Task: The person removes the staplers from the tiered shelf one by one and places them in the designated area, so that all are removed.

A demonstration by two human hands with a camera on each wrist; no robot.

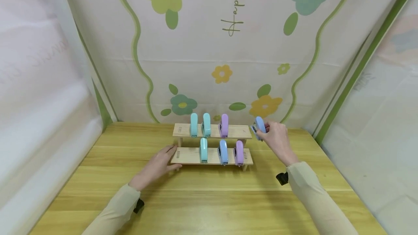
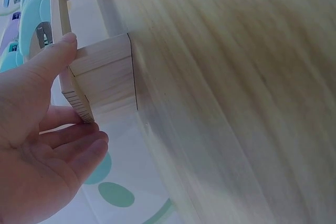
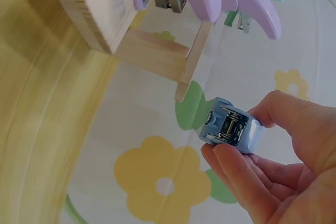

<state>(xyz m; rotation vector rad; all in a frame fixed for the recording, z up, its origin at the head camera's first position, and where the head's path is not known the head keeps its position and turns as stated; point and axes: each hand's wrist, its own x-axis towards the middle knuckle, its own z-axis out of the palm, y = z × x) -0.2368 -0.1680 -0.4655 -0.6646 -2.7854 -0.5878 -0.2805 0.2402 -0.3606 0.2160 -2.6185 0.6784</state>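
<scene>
My right hand (image 1: 275,139) holds a blue stapler (image 1: 260,128) beside the right end of the upper board of a two-step wooden rack (image 1: 212,156). In the right wrist view, the blue stapler (image 3: 231,125) is pinched between thumb and fingers, apart from the rack. At the rack's left end, my left hand (image 1: 160,162) grips the lower board; the left wrist view shows the thumb (image 2: 60,51) on one side and fingers on the other. Standing on the lower board are a teal stapler (image 1: 204,150), another blue stapler (image 1: 223,152) and a purple stapler (image 1: 239,153).
Two teal staplers (image 1: 206,125) and a purple stapler (image 1: 224,125) stand on the upper board. The rack rests on a wood-grain table (image 1: 209,206). Behind it hangs a flowered white cloth (image 1: 196,46), with further cloth (image 1: 385,126) at both sides.
</scene>
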